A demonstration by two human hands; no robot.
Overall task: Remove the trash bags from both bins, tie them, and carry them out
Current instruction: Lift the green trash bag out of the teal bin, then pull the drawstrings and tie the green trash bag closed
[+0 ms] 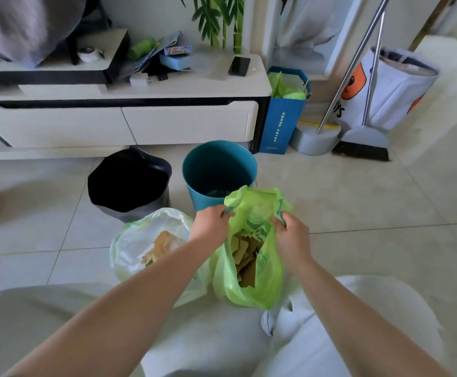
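Thin glossy plastic green bag (251,257); smooth, perhaps plastic, teal bin (219,172).

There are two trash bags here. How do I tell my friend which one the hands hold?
Find the long white cabinet, then the teal bin on the floor before it. Right in front of that bin, the left hand and right hand grip the bright green bag. The whitish bag beside it is in no hand.

We grip the near bag (251,268) by its mouth, left hand (211,221) and right hand (292,232) on either side. The second bag (140,240) sits on the floor just left of it. Behind them stand the lined bin (129,183), left, and the unlined bin (219,167), right, before a low surface (194,85) carrying a phone (239,66). Right of that stand a paper bag (281,123), dustpan (314,140) and broom (363,142).
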